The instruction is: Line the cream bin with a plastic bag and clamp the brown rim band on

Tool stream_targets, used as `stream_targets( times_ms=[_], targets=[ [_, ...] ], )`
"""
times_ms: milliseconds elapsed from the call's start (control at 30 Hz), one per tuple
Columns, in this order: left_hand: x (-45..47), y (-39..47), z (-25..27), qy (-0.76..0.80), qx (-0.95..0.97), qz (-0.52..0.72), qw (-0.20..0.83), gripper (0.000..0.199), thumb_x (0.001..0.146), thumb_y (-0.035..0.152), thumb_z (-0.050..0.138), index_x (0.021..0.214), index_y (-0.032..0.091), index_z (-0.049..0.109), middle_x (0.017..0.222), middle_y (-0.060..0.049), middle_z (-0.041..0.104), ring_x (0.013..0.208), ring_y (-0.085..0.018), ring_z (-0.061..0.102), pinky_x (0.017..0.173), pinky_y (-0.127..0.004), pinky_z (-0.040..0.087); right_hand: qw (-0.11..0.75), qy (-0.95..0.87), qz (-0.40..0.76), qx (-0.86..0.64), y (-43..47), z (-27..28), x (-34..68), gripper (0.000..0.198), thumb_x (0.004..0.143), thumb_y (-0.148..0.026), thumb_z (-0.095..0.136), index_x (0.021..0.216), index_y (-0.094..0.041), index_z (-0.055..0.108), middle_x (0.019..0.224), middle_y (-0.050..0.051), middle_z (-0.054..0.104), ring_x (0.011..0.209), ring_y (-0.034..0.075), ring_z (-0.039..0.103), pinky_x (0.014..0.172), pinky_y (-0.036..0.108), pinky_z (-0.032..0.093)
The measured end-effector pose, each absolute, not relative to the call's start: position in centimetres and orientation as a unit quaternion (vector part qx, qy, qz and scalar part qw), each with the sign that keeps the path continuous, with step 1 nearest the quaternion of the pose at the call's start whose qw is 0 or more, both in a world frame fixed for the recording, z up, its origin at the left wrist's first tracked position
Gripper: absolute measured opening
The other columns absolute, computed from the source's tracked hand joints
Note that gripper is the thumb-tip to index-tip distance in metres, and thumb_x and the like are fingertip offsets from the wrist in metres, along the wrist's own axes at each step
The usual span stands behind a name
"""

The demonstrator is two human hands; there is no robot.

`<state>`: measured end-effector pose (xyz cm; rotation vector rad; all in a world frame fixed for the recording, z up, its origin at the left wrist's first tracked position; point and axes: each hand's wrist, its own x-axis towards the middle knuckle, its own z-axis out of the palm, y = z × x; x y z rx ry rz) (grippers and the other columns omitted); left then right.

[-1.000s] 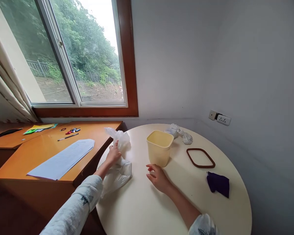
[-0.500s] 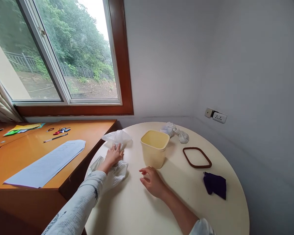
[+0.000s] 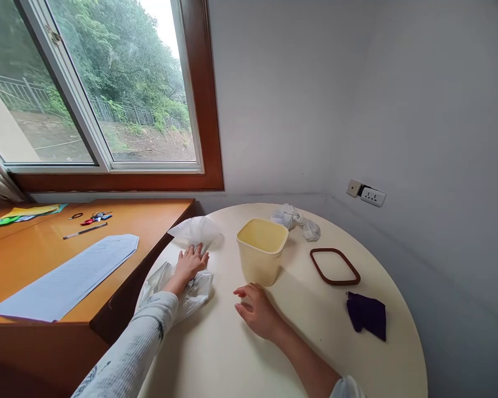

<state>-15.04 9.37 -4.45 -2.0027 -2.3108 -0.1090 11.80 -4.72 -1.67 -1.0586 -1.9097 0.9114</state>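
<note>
Thin white plastic bag (image 3: 191, 260) lies flattened at nine o'clock of the yellow bin (image 3: 260, 255), left hand (image 3: 190, 263) pressing it with fingers spread; right hand (image 3: 255, 309) rests loosely open on the tabletop (image 3: 232, 354). Bin looks unlined yet.

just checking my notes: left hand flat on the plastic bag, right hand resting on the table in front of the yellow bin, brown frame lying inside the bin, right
Not quite. The head view shows the brown frame lying on the table to the right of the yellow bin, not inside it. The rest holds: left hand flat on the plastic bag, right hand resting in front of the bin.
</note>
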Motion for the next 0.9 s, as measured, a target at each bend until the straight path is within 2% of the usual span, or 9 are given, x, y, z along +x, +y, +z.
stream_targets(
  times_ms=[633,900],
  targets=[
    [-14.90,9.07,-4.32,-0.752,-0.656,-0.043,0.046,0.062,0.087,0.048,0.028,0.138,0.014,0.026,0.138,-0.021,0.037,0.131,-0.030,0.029,0.103,-0.051,0.019,0.375,-0.749,0.359,-0.411,-4.95,-1.39,11.85,0.021,0.077,-0.021,0.055,0.096,-0.022,0.062,0.097,0.004,0.061,0.095,0.019,0.055,0.085,0.033,0.043],
    [-14.61,9.00,-3.61,-0.747,-0.662,-0.036,0.042,0.060,0.087,0.047,0.026,0.137,0.014,0.030,0.136,-0.023,0.037,0.127,-0.034,0.032,0.099,-0.054,0.023,0.387,-0.752,0.340,-0.412,-4.70,-1.63,11.79,0.018,0.076,-0.019,0.056,0.093,-0.022,0.062,0.094,0.003,0.062,0.092,0.017,0.055,0.086,0.032,0.041]
  ],
)
